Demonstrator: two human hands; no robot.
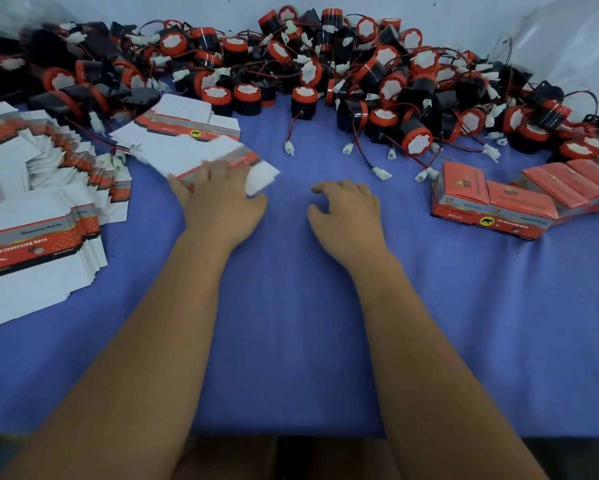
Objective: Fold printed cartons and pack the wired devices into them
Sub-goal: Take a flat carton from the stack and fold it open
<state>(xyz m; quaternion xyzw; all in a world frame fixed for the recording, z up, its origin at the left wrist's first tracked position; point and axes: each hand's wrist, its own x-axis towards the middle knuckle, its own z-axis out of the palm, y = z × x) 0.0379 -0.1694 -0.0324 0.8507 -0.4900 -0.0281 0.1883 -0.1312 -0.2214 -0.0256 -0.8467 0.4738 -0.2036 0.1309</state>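
Head view: the left hand (218, 199) reaches to the centre left of the frame, its fingers laid on and curling over the edge of a flat, unfolded carton blank of white card with a red and grey printed band (218, 157). The blank is blurred, so I cannot tell whether it is lifted or lies on the small heap of the same flat blanks (183, 124) just behind it. The right hand (346, 216) rests on the blue cloth table cover (291, 341) near the middle, fingers loosely curled, holding nothing.

The blank looks light, thin and bendy, stiff only along its creases; a grasp at an edge near the printed band seems the safest hold, since the white flaps would buckle.

A fanned stack of more blanks (48, 209) fills the left edge. Across the top lies a tangled pile of black cylindrical devices with red caps, thin red-black wires and white plug ends (360, 74); hard, smooth bodies, with leads likely to snag one another. Finished red glossy cartons (492, 202) stand in a row at the right.
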